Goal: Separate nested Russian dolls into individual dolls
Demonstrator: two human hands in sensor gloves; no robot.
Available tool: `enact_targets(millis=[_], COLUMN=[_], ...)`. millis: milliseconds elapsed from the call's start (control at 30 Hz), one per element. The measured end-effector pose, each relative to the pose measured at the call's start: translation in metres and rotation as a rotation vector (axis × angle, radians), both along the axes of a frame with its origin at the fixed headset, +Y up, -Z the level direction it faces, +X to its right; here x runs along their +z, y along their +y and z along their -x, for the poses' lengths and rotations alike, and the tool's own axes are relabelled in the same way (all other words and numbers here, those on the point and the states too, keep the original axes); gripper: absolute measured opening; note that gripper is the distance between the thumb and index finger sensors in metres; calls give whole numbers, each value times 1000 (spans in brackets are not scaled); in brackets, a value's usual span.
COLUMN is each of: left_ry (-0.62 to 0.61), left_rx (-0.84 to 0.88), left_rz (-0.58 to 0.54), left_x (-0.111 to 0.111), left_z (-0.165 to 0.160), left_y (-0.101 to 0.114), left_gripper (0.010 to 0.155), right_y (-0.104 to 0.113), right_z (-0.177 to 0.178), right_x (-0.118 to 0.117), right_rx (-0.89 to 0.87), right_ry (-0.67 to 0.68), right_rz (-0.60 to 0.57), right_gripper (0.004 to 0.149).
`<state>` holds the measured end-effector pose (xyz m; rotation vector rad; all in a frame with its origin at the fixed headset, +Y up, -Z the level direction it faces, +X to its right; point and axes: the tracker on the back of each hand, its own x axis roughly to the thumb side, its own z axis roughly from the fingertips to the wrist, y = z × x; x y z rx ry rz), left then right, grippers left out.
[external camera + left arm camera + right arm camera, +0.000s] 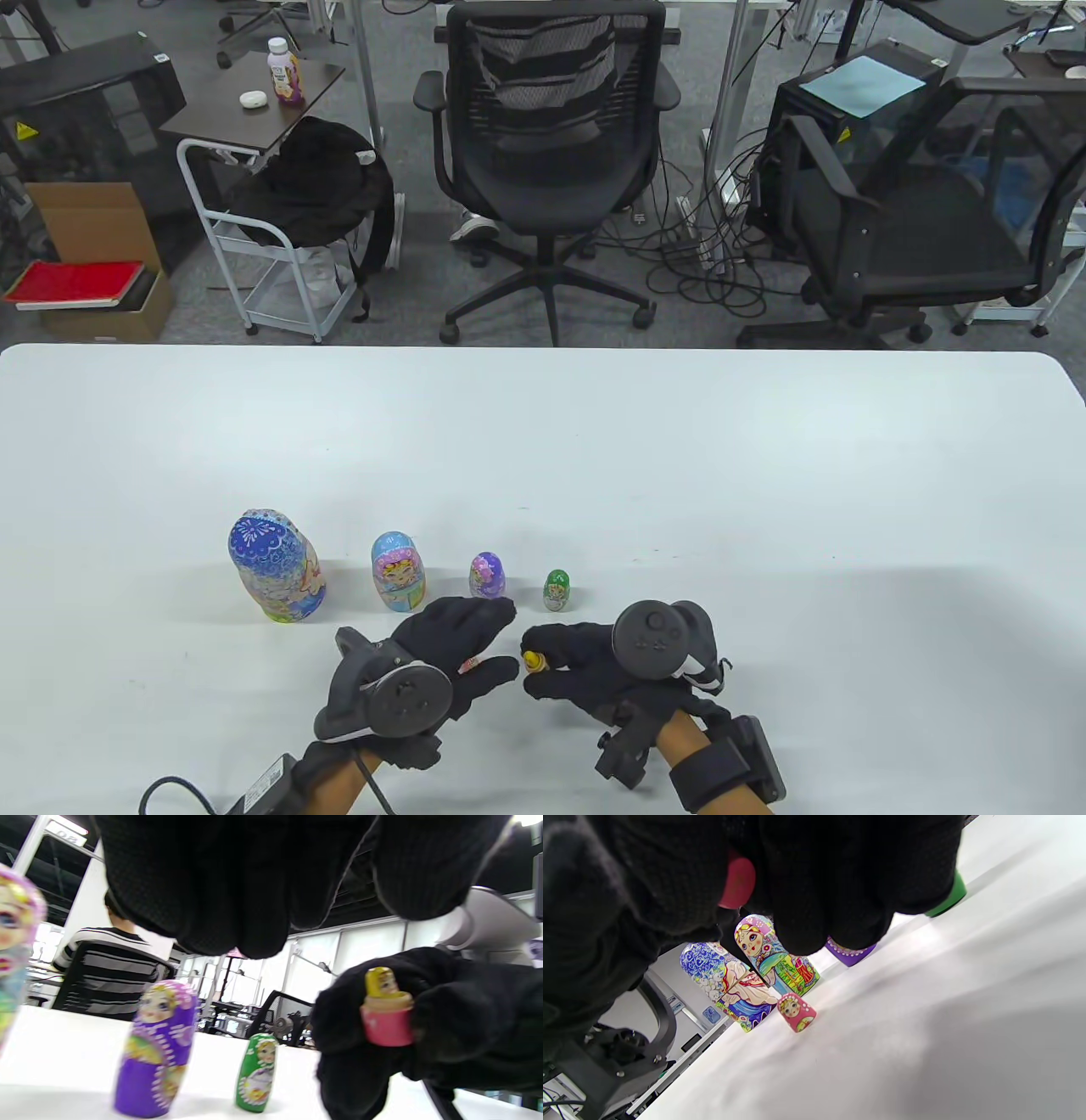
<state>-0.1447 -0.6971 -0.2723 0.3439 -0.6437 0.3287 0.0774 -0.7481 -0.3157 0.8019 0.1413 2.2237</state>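
One yellow doll in pink half

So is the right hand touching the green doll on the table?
Apart. The table view shows white table between the right hand and the green doll.

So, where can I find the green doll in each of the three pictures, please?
Table view: green doll stands rightmost in the row, just beyond the right hand.
Left wrist view: bottom centre, right of the purple doll.
Right wrist view: only its base shows, upper right, behind the fingers.
Shared landmark: the purple doll stands next to it in every view.
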Motion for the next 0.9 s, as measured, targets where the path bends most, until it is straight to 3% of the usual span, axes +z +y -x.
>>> enact_targets(millis=[600,900], left_ry=[-32,-29], left_rx=[7,-17], left_rz=[23,-30], left_x=[4,6], left_z=[-19,-22], left_y=[-2,1], left_gripper=[49,47], right_y=[1,2], right_z=[10,9], right_x=[7,6], right_rx=[3,-8], right_ry=[40,30], right_rz=[-16,-15], right_gripper=[60,60])
